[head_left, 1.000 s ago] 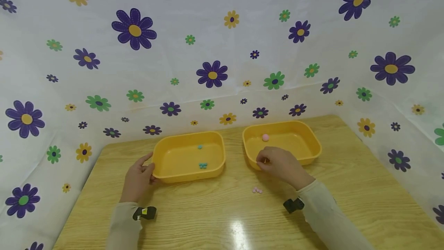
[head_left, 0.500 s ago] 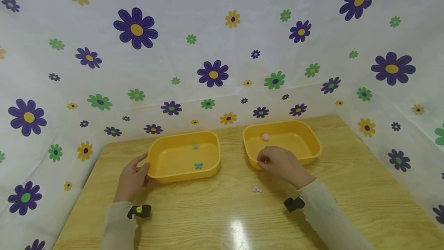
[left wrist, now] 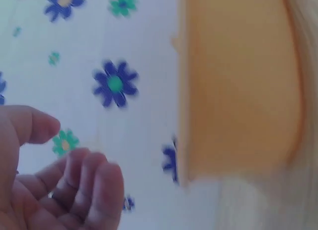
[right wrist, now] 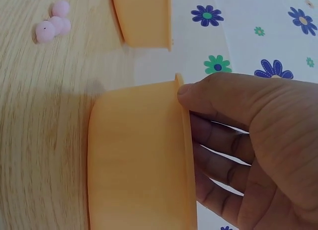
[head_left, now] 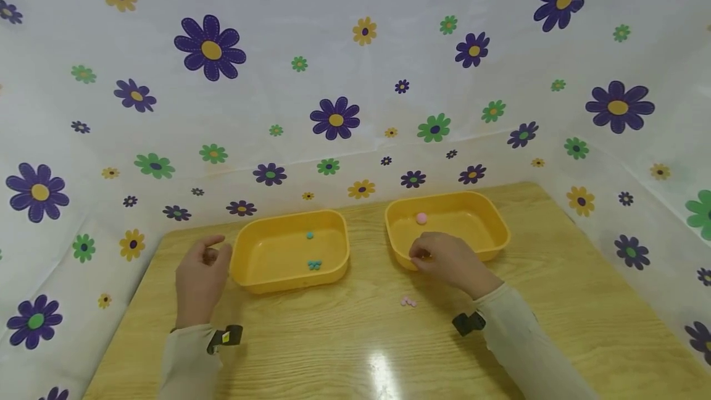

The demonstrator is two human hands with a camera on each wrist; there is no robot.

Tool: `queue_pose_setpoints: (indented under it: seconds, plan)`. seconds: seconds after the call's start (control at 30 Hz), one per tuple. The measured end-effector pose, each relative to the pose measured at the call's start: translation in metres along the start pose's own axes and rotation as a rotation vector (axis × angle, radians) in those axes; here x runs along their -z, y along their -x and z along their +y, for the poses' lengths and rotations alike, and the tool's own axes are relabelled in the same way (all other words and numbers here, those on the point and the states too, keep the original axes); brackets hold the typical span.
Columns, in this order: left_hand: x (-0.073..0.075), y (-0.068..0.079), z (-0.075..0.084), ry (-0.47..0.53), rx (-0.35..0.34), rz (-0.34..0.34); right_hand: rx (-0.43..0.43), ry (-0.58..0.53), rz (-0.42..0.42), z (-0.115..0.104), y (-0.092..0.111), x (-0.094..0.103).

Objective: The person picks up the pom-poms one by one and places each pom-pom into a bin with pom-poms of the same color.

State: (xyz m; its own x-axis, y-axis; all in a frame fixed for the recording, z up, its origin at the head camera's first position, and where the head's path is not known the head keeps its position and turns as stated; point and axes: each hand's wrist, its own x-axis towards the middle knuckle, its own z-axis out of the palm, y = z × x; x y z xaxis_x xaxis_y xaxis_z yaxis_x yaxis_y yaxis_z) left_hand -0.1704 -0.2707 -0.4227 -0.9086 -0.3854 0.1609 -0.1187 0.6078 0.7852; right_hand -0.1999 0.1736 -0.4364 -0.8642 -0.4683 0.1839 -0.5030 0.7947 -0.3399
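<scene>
Right wrist view: the right tray [right wrist: 141, 155] sits on the table [head_left: 333, 350], its rim pinched by the right hand [head_left: 452, 264] — I see the thumb at the outer edge and the fingers inside the wall. From that grip, on the near side toward the left corner, the tray extends away and rightward, its long axis running roughly side to side, the right end slightly farther off. The left tray [head_left: 266, 258] lies well to the left of this grip, its long axis much the same. For that one the left hand [head_left: 201, 279] is nearer, just beside its left end; my left wrist feed shows a gap between them. I read that hand as free of any hold, fingers loosely bent.

Counting outward, I have two yellow trays, well apart. The right tray contains one pink ball [head_left: 421, 218], in its left part toward the far wall. Before it on the table is a huddle of pink beads [right wrist: 55, 24] — four, as far as I can tell. In the left tray, toward its right end, I find one teal bead [head_left: 310, 236] and, nearer, one teal cluster [head_left: 314, 265], too small for me to number its parts. Around stands flowered cloth [head_left: 266, 97].
</scene>
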Motion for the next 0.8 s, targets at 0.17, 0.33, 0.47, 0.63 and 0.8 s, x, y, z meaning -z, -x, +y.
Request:
queue_pose_setpoints:
  seconds: [0.17, 0.33, 0.47, 0.63, 0.8]
  plan:
    - [-0.027, 0.022, 0.025, 0.231, -0.168, -0.209, 0.025, -0.01, -0.003, 0.0, -0.001, 0.0]
    - [-0.068, 0.052, 0.058, 0.388, -0.209, -0.441, 0.079, -0.04, 0.0, -0.003, -0.004, -0.002]
    - [-0.098, 0.07, 0.069, 0.424, -0.215, -0.546, 0.131, -0.065, -0.001, -0.011, -0.006, -0.007]
    - [-0.136, 0.087, 0.068, 0.452, -0.172, -0.656, 0.156, -0.079, -0.011, -0.023, -0.007, -0.013]
    - [-0.166, 0.098, 0.064, 0.607, 0.01, -0.699, 0.157, -0.09, -0.012, -0.03, -0.006, -0.017]
